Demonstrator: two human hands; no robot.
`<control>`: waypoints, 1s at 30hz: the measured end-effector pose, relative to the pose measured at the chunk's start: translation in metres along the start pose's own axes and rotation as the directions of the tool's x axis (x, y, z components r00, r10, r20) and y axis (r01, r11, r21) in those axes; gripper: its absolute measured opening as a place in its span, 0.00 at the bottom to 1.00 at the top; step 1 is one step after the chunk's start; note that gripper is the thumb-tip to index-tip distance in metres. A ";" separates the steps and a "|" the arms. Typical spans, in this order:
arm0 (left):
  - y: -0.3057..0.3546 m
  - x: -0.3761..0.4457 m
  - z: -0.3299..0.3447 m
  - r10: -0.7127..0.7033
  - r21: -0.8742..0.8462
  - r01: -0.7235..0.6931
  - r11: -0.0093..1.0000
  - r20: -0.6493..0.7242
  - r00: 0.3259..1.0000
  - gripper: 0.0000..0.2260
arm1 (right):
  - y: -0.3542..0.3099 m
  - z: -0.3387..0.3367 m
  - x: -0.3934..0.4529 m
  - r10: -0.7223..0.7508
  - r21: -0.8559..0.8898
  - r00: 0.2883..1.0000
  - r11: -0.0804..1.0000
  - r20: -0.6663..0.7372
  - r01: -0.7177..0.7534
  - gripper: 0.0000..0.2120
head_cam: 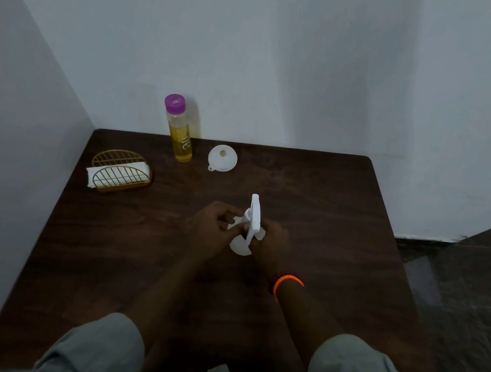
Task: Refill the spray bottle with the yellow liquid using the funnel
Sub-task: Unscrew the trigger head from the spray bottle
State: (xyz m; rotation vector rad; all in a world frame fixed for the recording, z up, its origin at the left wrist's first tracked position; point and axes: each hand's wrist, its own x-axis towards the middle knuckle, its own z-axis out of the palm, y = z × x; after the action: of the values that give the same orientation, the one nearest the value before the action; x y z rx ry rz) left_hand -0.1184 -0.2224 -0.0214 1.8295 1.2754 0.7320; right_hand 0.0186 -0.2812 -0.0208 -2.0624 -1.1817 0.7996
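- Fingers of both hands close around a white spray bottle standing on the dark wood-grain bench; the left hand pinches at the neck just under the white trigger head, and the right hand wraps the body from the other side.
- Whether the spray bottle holds any liquid cannot be told; its plastic is opaque and mostly hidden by the fingers.
- Beyond the fingers, near the wall, a tall clear cylindrical bottle stands upright, filled most of the way with yellow liquid and shut with a round purple cap.
- Just beside that bottle, still beyond the fingers, a white plastic funnel lies on the bench, its wide mouth facing up.
- Off past the left hand's fingers, a gold wire holder with half-round sides keeps folded white napkins.
- An orange beaded band circles the right wrist.
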 end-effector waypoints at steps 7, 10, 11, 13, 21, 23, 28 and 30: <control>0.014 0.014 0.000 0.087 0.091 -0.097 0.991 0.102 0.991 0.12 | 0.003 -0.001 0.003 0.019 -0.030 1.000 0.999 0.014 -0.019 0.18; 0.016 0.018 0.000 0.122 0.129 -0.138 0.982 0.125 0.985 0.10 | 0.004 0.001 0.004 0.022 -0.037 1.000 0.999 0.010 -0.022 0.16; 0.016 0.019 -0.001 0.132 0.133 -0.150 0.980 0.132 0.982 0.09 | 0.005 0.002 0.005 0.026 -0.035 1.000 0.999 0.010 -0.026 0.15; 0.018 0.020 -0.003 0.152 0.137 -0.172 0.976 0.150 0.977 0.08 | 0.004 0.002 0.005 0.022 -0.038 1.000 0.999 0.004 -0.021 0.15; 0.034 0.024 -0.014 0.187 0.125 -0.209 0.970 0.170 0.968 0.11 | 0.008 0.006 0.010 0.066 -0.031 0.998 0.997 -0.008 -0.066 0.15; 0.038 0.022 -0.019 0.197 0.106 -0.215 0.971 0.154 0.968 0.17 | 0.009 0.007 0.011 0.078 -0.027 0.997 0.997 0.005 -0.077 0.17; 0.045 0.014 -0.035 0.246 0.055 -0.256 0.965 0.147 0.958 0.09 | 0.014 0.011 0.011 0.074 -0.058 0.997 0.996 0.004 -0.073 0.23; 0.046 0.013 -0.038 0.249 0.042 -0.256 0.966 0.128 0.960 0.12 | 0.012 0.011 0.010 0.069 -0.072 0.998 0.995 -0.006 -0.069 0.23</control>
State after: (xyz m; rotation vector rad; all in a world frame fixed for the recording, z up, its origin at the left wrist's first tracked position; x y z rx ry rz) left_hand -0.1213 -0.2088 0.0385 2.0769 1.0045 0.7122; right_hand 0.0204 -0.2753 -0.0393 -2.1729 -1.1583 0.7954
